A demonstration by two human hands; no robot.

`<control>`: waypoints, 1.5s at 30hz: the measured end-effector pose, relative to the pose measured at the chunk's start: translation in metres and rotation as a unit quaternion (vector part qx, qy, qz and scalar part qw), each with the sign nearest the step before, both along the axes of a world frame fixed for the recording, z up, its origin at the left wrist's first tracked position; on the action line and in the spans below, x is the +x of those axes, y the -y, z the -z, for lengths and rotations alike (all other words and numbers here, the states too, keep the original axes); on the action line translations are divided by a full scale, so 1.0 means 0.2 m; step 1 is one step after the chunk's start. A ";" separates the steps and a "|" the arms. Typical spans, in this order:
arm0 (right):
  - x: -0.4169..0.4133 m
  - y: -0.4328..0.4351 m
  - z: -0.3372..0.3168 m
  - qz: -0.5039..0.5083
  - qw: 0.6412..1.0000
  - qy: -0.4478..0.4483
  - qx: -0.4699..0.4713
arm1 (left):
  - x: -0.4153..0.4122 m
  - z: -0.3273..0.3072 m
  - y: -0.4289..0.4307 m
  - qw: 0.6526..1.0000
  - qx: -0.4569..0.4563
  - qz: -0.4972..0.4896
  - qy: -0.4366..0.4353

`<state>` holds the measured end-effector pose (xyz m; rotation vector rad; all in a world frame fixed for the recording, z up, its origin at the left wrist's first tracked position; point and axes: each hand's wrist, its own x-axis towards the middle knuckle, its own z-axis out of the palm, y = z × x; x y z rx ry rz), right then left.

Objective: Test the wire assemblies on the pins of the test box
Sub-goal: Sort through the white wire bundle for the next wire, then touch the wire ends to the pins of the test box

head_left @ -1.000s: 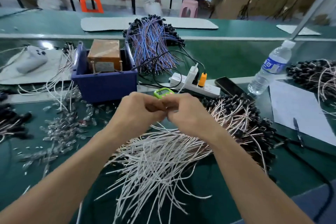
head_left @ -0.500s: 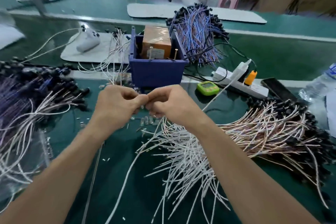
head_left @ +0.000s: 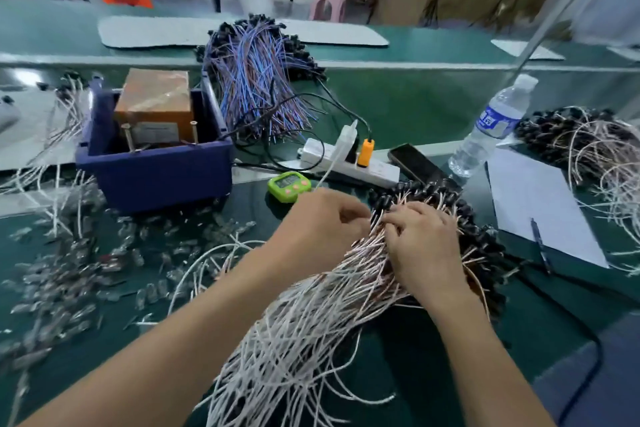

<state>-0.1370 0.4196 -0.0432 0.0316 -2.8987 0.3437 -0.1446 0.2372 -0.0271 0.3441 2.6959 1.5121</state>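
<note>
Two hands work at the heap of wire assemblies (head_left: 329, 322) that fills the lower centre of the frame. The left hand (head_left: 322, 224) and the right hand (head_left: 424, 246) meet at the heap's upper end, just beside its black connector ends (head_left: 433, 192). Both have their fingers curled in among the pale strands. We read each as pinching at wires, though the knuckles hide which strand is taken. The test box (head_left: 152, 100), an orange-brown block, sits inside a blue bin (head_left: 156, 180) at the left of centre, well apart from the hands, with its two upright pins (head_left: 128, 140) standing bare at the front. Nothing touches them. So we judge the step in hand to be the picking: one assembly is being teased free of the tangle before any test. The next move calls for drawing that single assembly out without dragging its neighbours along. It then has to be carried up and left across the bench (head_left: 415, 114) and its ends set against the two pins. A green timer (head_left: 289, 185) and a power strip (head_left: 349, 165) lie between heap and bin, and we would steer the trailing wire past them.
</note>
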 end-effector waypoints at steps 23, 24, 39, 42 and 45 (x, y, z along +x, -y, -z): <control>0.03 -0.06 0.23 -0.008 0.976 -0.178 -0.123 | -0.39 0.19 -0.32 0.944 0.213 -0.055 0.245; 0.03 -0.06 0.23 -0.009 0.976 -0.181 -0.124 | -0.38 0.19 -0.32 0.938 0.230 -0.052 0.253; 0.09 0.16 -0.05 -0.035 0.963 -0.092 -0.251 | -0.04 -0.07 0.03 0.991 0.108 0.004 0.075; 0.09 0.39 -0.11 -0.123 0.937 -0.019 -0.327 | 0.08 -0.11 0.27 0.990 0.120 -0.064 0.036; 0.07 0.66 -0.13 -0.201 0.923 0.045 -0.325 | 0.22 -0.09 0.54 0.980 0.123 -0.154 0.013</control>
